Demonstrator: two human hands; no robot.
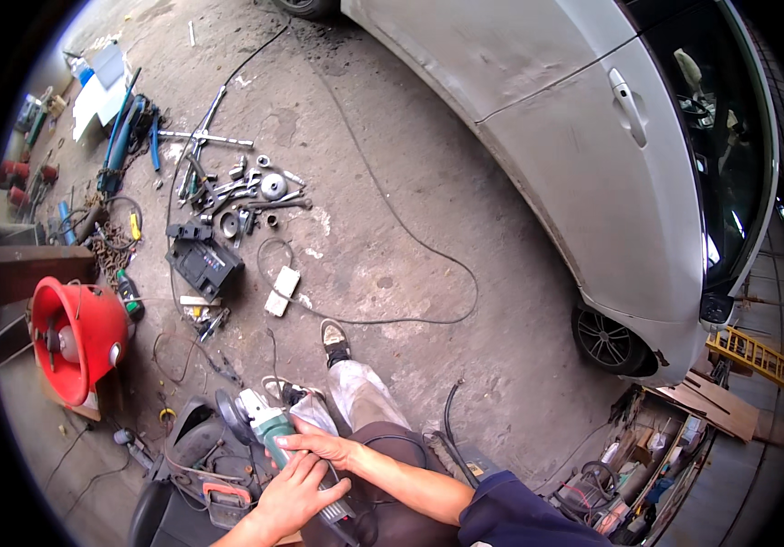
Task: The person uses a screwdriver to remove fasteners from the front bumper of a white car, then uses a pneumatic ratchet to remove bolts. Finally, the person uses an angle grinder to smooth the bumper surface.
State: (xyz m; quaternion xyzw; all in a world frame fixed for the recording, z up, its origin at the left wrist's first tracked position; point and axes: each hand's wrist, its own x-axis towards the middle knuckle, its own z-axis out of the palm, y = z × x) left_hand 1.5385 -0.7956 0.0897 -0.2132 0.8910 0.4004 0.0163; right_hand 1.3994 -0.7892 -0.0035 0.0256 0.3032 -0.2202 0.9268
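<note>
A green angle grinder [271, 426] with a silver gear head lies slantwise over my lap. Its round dark disc [233, 417] points toward the left, clear of the floor. My right hand [326, 445] is closed around the green body just behind the head. Lower down, my left hand [290, 494] rests its curled fingers over the rear of the body, close against the right hand. The grinder's dark tail end [339, 518] shows below the left hand. My fingers hide much of the tool's middle.
A silver car [574, 155] stands at the right. On the floor lie a black car battery [205, 266], loose tools and sockets [246, 182], and a white power strip [283, 292] with a long cable [392, 210]. A red tub [80, 333] is at the left.
</note>
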